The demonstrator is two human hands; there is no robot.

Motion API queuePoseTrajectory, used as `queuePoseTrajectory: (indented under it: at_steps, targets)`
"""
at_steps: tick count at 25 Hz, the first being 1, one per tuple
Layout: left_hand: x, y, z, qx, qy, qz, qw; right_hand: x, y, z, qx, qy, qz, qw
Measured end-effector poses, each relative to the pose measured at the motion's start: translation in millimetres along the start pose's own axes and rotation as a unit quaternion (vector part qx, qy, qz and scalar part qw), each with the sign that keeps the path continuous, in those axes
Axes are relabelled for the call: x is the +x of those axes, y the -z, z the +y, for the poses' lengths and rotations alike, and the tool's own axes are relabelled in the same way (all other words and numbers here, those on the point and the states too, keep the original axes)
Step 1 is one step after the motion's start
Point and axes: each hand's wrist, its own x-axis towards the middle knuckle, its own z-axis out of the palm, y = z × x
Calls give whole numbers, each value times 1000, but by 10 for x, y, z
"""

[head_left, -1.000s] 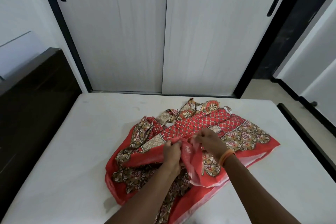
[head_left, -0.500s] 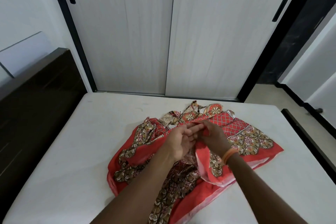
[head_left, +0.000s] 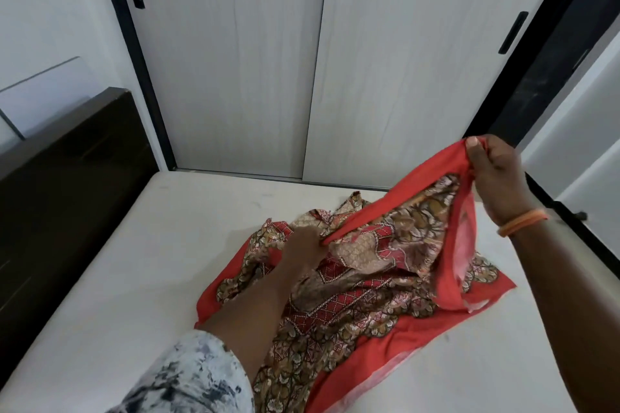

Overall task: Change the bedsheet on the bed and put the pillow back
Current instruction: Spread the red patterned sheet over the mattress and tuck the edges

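Observation:
A red bedsheet (head_left: 362,305) with a brown floral pattern lies bunched in the middle of the bare white mattress (head_left: 134,278). My right hand (head_left: 496,174) is raised to the right and pinches the sheet's red border, lifting a corner off the bed. My left hand (head_left: 303,250) is low over the pile and grips the same red border further along. The edge stretches taut between the two hands. No pillow is in view.
A dark wooden headboard (head_left: 63,184) runs along the left side. White sliding wardrobe doors (head_left: 318,60) stand just behind the bed's far edge. A dark bed frame rail (head_left: 570,221) and a strip of floor lie to the right.
The hands were together on the pile. My right hand has swung up and to the right, pulling the red border out, while my left hand stayed low on the sheet.

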Motion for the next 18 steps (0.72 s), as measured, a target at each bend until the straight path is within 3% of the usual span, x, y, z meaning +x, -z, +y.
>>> queuePoseTrajectory:
  at_steps: [1, 3, 6, 8, 12, 18]
  targets:
    - [-33, -7, -30, -7, 8, 18, 1000, -22, 50, 32, -92, -14, -4, 996]
    - [-86, 88, 174, -110, -22, 41, 993, -183, -41, 121, -270, -19, -86, 959]
    - [-79, 463, 1001, -216, -117, 45, 968, -447, -413, 203, -376, 39, -239, 894]
    - [-52, 637, 1425, -177, -196, 95, 960, -370, -514, 202, -362, 81, -188, 909]
    - [117, 718, 1211, -52, -200, 171, 963, -127, -195, 62, -408, 146, -24, 901]
    - [398, 820, 928, 58, -124, 254, 958, -81, 35, 22, -390, 154, 19, 908]
